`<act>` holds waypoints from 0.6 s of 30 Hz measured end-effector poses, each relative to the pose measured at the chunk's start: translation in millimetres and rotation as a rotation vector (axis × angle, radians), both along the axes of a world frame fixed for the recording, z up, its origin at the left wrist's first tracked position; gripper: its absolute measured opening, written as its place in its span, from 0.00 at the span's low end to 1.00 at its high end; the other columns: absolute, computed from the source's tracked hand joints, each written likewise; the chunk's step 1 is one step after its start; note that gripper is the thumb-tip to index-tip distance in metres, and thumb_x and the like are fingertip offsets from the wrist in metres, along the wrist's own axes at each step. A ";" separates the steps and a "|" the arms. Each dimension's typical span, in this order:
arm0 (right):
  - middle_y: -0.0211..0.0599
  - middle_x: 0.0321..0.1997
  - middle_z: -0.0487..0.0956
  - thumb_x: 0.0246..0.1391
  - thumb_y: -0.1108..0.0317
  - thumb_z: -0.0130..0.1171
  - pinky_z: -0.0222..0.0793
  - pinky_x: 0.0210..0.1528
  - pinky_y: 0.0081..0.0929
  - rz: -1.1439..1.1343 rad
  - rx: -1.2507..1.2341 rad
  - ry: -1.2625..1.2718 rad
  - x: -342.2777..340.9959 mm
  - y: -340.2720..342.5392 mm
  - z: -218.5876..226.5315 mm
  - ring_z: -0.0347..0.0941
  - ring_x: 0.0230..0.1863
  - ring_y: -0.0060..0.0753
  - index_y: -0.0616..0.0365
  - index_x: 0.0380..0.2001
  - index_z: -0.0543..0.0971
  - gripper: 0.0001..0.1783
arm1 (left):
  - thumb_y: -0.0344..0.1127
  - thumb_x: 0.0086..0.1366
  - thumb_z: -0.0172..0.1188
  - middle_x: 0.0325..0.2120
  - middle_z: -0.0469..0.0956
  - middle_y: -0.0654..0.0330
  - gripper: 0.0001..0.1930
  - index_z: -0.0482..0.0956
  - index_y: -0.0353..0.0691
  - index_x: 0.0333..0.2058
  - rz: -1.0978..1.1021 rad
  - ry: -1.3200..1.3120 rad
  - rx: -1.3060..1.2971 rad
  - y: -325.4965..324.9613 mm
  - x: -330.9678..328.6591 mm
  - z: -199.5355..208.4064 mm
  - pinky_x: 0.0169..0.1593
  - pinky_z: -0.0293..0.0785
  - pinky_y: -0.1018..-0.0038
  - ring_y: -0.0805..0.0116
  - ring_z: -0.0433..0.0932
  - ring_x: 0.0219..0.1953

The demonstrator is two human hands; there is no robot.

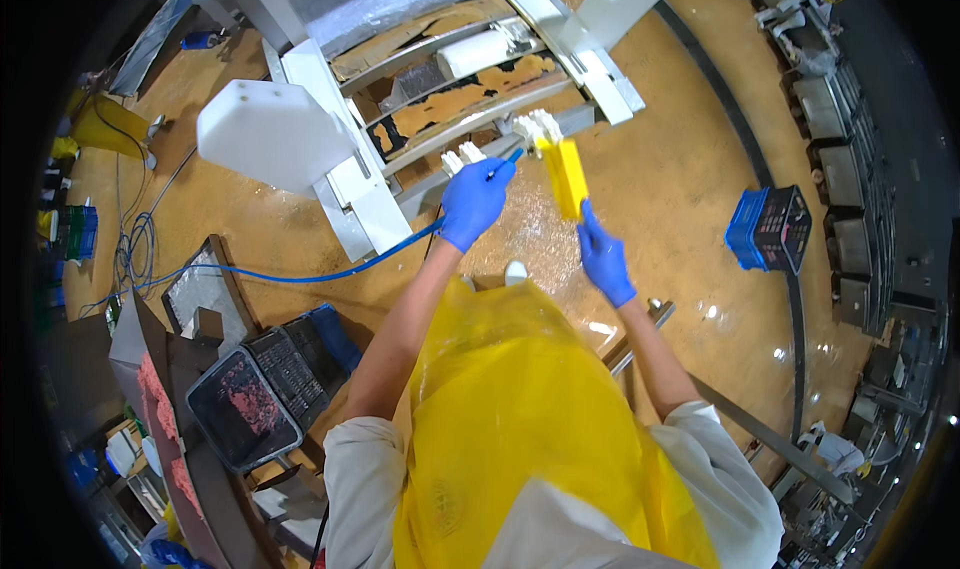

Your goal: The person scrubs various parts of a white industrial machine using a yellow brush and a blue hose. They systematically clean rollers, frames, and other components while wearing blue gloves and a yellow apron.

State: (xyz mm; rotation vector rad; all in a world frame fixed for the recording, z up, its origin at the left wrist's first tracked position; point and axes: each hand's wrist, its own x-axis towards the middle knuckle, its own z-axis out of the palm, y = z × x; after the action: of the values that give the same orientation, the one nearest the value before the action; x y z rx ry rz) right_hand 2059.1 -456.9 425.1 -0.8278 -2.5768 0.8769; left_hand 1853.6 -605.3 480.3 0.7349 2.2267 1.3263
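- Far left: black crate (243, 409) with pink ground stuff inside, sits on a low stand; second dark crate (290, 369) just beside it.
- Blue hose (300, 274) runs across the wet orange-brown floor (680, 169) up to the left hand.
- White machine frame (340, 159) with big white blocky guards, dirty rails between them, top centre.
- Left hand (474, 202), blue glove, closed around the hose nozzle (505, 164), pointing it toward the frame and the brush.
- Yellow brush (563, 172) with white bristles (538, 126) at its far end, held up just in front of the frame, between the two hands.
- Right hand (604, 257), blue glove, clamped on the brush's lower end.
- Hands apart, each gripping its own tool.
- Yellow apron (520, 409) covers the person's front.
- Right: blue crate (768, 229) on the floor, well apart from the hands.
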 end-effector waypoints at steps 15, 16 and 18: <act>0.57 0.29 0.77 0.60 0.65 0.50 0.72 0.32 0.44 0.129 -0.271 0.021 -75.8 100.0 53.2 0.76 0.26 0.56 0.49 0.64 0.63 0.27 | 0.46 0.63 0.57 0.19 0.77 0.51 0.15 0.82 0.40 0.37 0.113 0.204 -0.296 85.3 35.4 15.6 0.30 0.70 0.67 0.59 0.77 0.22; 0.56 0.28 0.77 0.60 0.66 0.49 0.71 0.30 0.44 0.189 -0.227 0.020 -67.1 97.7 31.8 0.75 0.24 0.57 0.49 0.64 0.63 0.28 | 0.47 0.63 0.57 0.21 0.77 0.51 0.15 0.82 0.41 0.35 0.133 0.173 -0.333 91.2 39.8 17.7 0.30 0.70 0.65 0.56 0.77 0.24; 0.56 0.25 0.76 0.61 0.68 0.47 0.69 0.26 0.46 0.277 -0.151 -0.036 -31.1 80.9 1.6 0.74 0.21 0.57 0.47 0.65 0.60 0.28 | 0.48 0.63 0.56 0.23 0.78 0.49 0.15 0.83 0.43 0.33 0.199 0.127 -0.392 95.2 40.5 22.5 0.31 0.70 0.62 0.49 0.79 0.28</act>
State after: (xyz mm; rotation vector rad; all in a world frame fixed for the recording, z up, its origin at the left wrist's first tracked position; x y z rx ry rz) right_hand 2028.1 -376.0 426.7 -0.5344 -2.7260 1.1561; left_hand 1894.0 -510.1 502.7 0.4740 2.6098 0.8976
